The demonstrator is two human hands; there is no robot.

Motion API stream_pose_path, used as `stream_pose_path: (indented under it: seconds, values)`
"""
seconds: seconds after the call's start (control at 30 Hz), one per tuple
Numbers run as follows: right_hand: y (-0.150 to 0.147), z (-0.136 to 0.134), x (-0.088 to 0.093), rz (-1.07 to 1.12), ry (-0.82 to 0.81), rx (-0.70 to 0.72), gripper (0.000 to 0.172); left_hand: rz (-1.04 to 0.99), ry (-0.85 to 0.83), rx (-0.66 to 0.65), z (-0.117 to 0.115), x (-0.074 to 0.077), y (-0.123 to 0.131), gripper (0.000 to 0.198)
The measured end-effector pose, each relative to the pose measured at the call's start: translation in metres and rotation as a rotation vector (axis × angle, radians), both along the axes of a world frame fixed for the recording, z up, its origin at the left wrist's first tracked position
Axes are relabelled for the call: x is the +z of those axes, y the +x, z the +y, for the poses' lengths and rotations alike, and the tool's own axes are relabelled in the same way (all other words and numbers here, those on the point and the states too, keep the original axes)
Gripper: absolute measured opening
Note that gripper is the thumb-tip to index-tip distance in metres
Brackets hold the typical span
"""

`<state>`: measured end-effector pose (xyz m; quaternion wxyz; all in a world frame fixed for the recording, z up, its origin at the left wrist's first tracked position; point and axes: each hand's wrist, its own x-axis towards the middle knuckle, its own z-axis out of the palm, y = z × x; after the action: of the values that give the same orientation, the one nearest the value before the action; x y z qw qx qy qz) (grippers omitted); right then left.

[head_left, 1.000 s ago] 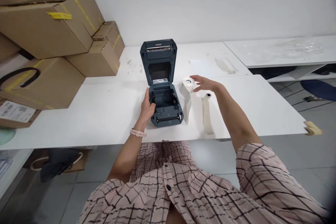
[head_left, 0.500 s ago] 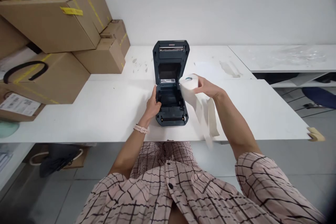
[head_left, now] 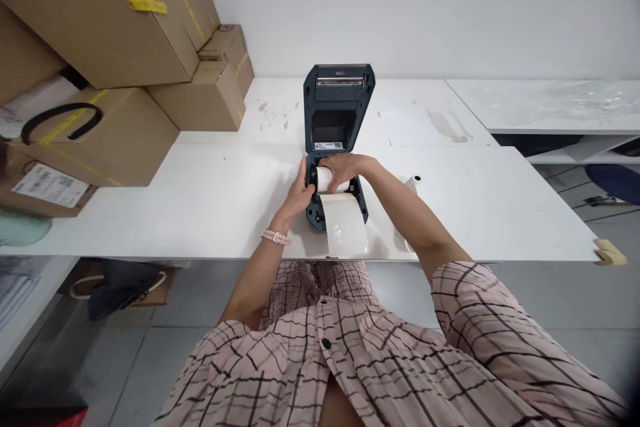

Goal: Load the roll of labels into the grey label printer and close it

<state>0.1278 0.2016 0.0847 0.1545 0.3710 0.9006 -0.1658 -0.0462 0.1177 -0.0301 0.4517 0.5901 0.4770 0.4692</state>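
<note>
While the left hand point(head_left: 299, 197) clasped the open printer point(head_left: 315, 127) by its left side, the right hand point(head_left: 343, 168) held the white roll point(head_left: 324, 179) from above, right inside the printer's bay! Out ran the loose strip point(head_left: 345, 223), over the front, close to the table's point(head_left: 225, 220) near edge.

The printer point(head_left: 334, 127) is showing matt plastic; its bar point(head_left: 341, 81) is gleaming like polished metal. The label roll point(head_left: 324, 178) is presenting smooth paper, its loose end point(head_left: 345, 223) reflecting glossily. Cartons point(head_left: 105, 30) are displaying matt cardboard, the tabletop point(head_left: 240, 200) smoothness.
</note>
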Motion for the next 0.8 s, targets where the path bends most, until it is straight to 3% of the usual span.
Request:
stream_pose_path:
  seconds: [0.2,0.37,0.47,0.53,0.7,0.8]
  values:
    - [0.013,-0.022,-0.008,0.119,0.120,-0.008,0.073,0.033,-0.001,-0.011,0.001,0.000,0.002,0.090]
    - [0.043,-0.101,-0.024,0.460,0.286,0.029,0.046,0.008,0.024,-0.040,-0.005,0.003,0.003,0.082]
    - [0.050,-0.149,-0.045,0.519,0.323,-0.033,0.049,0.014,0.012,-0.020,-0.009,0.007,0.005,0.079]
    - [0.049,-0.166,-0.058,0.531,0.351,-0.081,0.053,0.007,-0.010,0.003,-0.010,0.011,0.007,0.079]
    - [0.047,-0.169,-0.069,0.571,0.350,-0.112,0.054,-0.046,-0.088,0.048,-0.015,0.019,0.014,0.076]
    - [0.048,-0.167,-0.067,0.603,0.312,-0.123,0.054,-0.041,-0.117,0.104,-0.033,0.025,0.022,0.069]
